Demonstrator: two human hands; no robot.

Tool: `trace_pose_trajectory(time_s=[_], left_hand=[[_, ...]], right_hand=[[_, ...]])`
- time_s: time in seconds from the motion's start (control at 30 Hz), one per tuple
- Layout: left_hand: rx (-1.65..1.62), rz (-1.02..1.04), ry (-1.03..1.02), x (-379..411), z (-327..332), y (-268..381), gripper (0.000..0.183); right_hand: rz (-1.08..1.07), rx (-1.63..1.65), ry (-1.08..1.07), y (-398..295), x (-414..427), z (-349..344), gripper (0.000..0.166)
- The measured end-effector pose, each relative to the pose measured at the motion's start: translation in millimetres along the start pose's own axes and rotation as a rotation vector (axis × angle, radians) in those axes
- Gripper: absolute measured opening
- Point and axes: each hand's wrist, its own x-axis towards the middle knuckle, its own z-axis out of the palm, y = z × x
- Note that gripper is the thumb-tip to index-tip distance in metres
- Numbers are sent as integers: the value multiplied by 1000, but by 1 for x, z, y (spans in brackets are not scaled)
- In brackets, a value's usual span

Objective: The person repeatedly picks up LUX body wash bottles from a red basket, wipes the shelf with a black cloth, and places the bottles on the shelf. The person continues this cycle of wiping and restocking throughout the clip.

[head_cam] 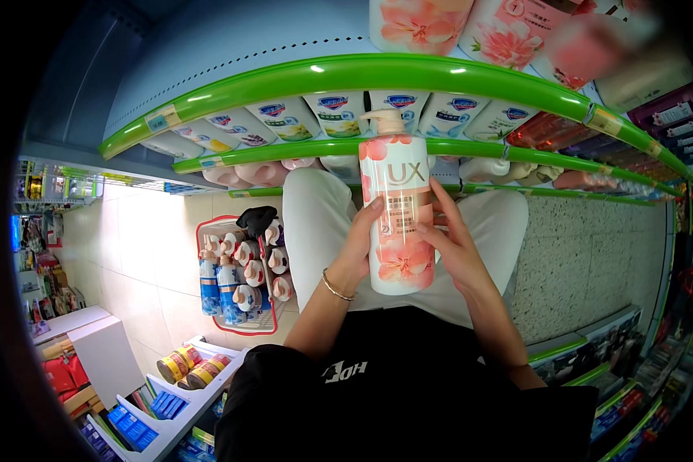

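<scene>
Upright before me is a white and pink Lux pump bottle [401, 260] with a floral print and a cream pump head [384, 119]. My left hand [356, 245] grips its left side, thumb across the front. On the right side, my right hand [453, 242] holds it too, with fingers on the label and along the edge. The bottle hangs above my lap, in front of the shelves. Its back and some of my fingers are hidden.
Green-edged shelves [346, 70] hold rows of white Safeguard bottles [338, 112] and large pink floral bottles [418, 26]. On the floor to the left stands a red-rimmed basket [242, 333] of pump bottles. Behind it, a white rack [164, 424] carries jars [207, 371] and blue boxes.
</scene>
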Motion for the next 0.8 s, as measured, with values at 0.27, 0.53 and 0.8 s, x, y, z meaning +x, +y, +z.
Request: trace_pose_trajectory(time_s=[0.27, 0.53, 0.8], left_hand=[[-124, 26, -52, -9, -2, 9, 50], [-145, 16, -217, -17, 4, 15, 58], [-17, 121, -107, -25, 2, 16, 61]], right_hand=[[79, 459, -90, 6, 5, -2, 50], [239, 666, -219, 20, -9, 0, 73], [326, 510, -381, 40, -18, -9, 83]])
